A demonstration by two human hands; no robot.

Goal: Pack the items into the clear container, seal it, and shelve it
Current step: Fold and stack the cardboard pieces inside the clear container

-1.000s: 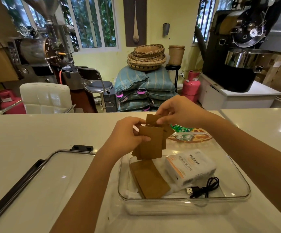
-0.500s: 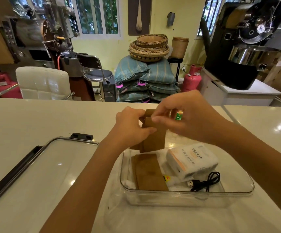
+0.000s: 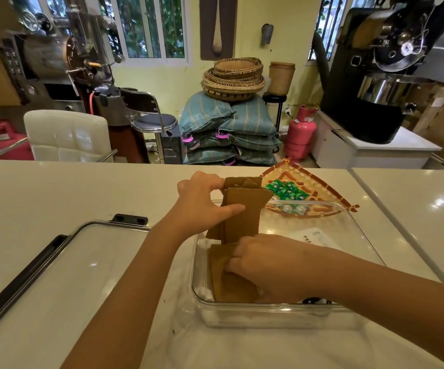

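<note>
The clear container (image 3: 354,225) sat on the pale counter (image 3: 56,193), its lid (image 3: 88,262) lying flat just to the left with black latches along two edges. The person's left hand (image 3: 202,206) held a small stack of brown cardboard pieces (image 3: 242,211) upright over the container's back left corner — thumb across the front face, fingers curled over the top edge. The right hand (image 3: 274,265) was down inside the container, fingers bent and pressed onto another brown cardboard piece (image 3: 229,283) lying flat along the left side; whether it gripped the piece or only pressed it I could not tell. A white packet (image 3: 319,238) showed partly behind the right wrist, and a bit of black cable (image 3: 314,300) peeked out under the forearm. Beyond the container lay a woven tray (image 3: 319,187) with green sachets (image 3: 287,190) on it — touching the far rim or just behind it, hard to say.
</note>
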